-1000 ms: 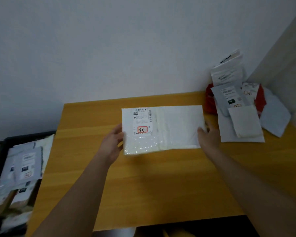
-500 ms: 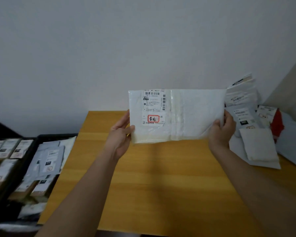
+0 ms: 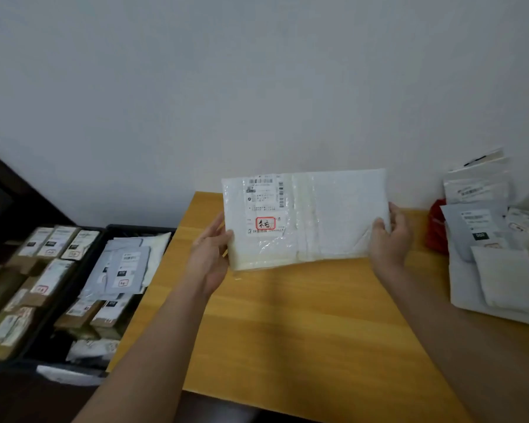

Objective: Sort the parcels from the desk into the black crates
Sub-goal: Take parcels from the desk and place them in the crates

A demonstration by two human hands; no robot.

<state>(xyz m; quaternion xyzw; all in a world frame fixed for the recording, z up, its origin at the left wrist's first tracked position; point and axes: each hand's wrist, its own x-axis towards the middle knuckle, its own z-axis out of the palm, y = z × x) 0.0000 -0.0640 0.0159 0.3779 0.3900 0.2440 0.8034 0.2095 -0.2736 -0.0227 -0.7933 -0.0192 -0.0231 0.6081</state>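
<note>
I hold a flat white parcel (image 3: 327, 221) upright above the wooden desk (image 3: 303, 331), its shipping label with a red-framed mark facing me. My left hand (image 3: 209, 254) grips its left edge, thumb on the front. My right hand (image 3: 390, 236) grips its right edge. Two black crates stand on the floor left of the desk: the nearer crate (image 3: 135, 232) holds grey and white mailers and boxes, the farther crate (image 3: 0, 358) holds several brown boxes.
A pile of grey, white and red parcels (image 3: 498, 257) lies at the desk's right end against the wall. The white wall runs behind the desk. Dark furniture stands at the far left.
Both hands lifted the white parcel off the desk and raised it upright. My view turned left, bringing the crates into sight.
</note>
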